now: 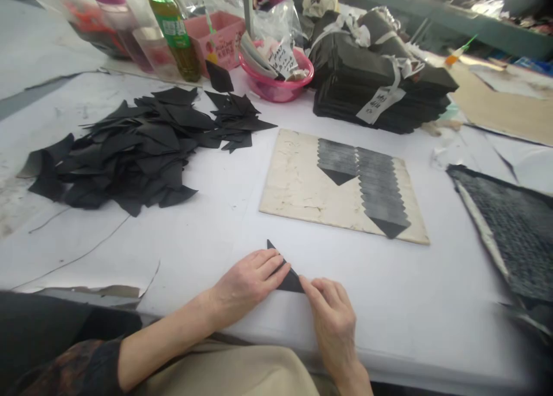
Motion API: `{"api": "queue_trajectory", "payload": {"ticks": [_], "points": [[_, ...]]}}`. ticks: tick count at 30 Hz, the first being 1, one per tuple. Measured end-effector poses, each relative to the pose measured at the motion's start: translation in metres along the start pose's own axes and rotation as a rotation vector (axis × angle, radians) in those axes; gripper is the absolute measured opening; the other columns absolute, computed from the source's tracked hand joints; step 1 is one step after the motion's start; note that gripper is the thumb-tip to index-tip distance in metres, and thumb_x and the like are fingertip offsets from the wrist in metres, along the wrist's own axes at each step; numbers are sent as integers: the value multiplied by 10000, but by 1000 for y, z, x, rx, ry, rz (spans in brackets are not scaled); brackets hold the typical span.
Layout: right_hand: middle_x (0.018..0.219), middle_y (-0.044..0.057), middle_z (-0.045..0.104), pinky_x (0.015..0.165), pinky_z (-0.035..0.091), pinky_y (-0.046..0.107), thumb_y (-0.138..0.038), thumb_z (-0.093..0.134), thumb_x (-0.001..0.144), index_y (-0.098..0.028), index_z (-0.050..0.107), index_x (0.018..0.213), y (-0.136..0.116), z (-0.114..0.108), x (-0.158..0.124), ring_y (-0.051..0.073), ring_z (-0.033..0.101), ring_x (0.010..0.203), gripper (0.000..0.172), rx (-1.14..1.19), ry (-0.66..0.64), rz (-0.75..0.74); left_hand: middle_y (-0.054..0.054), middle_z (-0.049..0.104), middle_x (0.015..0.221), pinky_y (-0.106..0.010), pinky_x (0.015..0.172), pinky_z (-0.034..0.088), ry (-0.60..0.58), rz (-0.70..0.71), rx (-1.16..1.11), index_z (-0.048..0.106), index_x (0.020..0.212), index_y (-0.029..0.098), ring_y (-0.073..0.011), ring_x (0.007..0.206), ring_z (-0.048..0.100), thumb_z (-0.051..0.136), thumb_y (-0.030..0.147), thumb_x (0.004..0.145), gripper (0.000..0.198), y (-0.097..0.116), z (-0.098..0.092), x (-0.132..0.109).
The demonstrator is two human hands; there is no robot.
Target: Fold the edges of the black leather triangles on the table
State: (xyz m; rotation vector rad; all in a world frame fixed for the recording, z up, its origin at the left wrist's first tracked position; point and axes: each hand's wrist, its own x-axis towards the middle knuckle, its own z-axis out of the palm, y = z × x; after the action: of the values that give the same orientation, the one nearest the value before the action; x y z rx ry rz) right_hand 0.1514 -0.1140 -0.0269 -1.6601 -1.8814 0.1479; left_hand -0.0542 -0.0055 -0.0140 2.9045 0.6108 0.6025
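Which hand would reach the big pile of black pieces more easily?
Probably the left hand: the pile of black pieces lies on its side, while the right hand sits farther away, touching the black triangle.

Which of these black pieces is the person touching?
The lone black triangle at the near edge, touched by left hand and right hand; others lie in the loose pile, on the board or in tied bundles.

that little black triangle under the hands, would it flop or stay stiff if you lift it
Probably thin and light: the black triangle lies flat under the left hand with almost no visible thickness. It likely bends rather than holds shape, since similar pieces in the pile lie draped over each other. It may slide easily on the smooth table.
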Motion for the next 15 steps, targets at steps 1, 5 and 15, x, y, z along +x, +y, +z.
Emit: {"api": "queue_trajectory", "payload": {"ticks": [1, 5, 15], "points": [[925, 53, 613, 805, 500, 331, -82, 504, 951, -254, 608, 1252, -1, 0, 0, 168, 567, 861, 362, -4, -4, -5, -132, 614, 1156, -412, 967, 532, -2, -2, 1, 582, 1211, 101, -252, 1133, 567, 438, 90, 967, 284, 0, 0, 0], [916, 58, 608, 796, 502, 330, -88, 497, 955, -248, 615, 1244, -3, -1, 1, 170, 565, 852, 351, -32, 1, -27, -131, 622, 1131, -410, 950, 540, 8, 3, 11, 593, 1194, 106, -255, 1122, 575, 436, 100, 969, 274, 1, 0, 2], [907, 67, 600, 765, 486, 327, -93, 476, 962, -242, 640, 1209, -7, 1, 1, 174, 549, 841, 331, -82, -9, -21, -146, 618, 1143, -414, 942, 532, -5, 16, 68, 598, 1177, 99, -268, 1129, 569, 460, 112, 960, 257, 4, -1, 2]]}}
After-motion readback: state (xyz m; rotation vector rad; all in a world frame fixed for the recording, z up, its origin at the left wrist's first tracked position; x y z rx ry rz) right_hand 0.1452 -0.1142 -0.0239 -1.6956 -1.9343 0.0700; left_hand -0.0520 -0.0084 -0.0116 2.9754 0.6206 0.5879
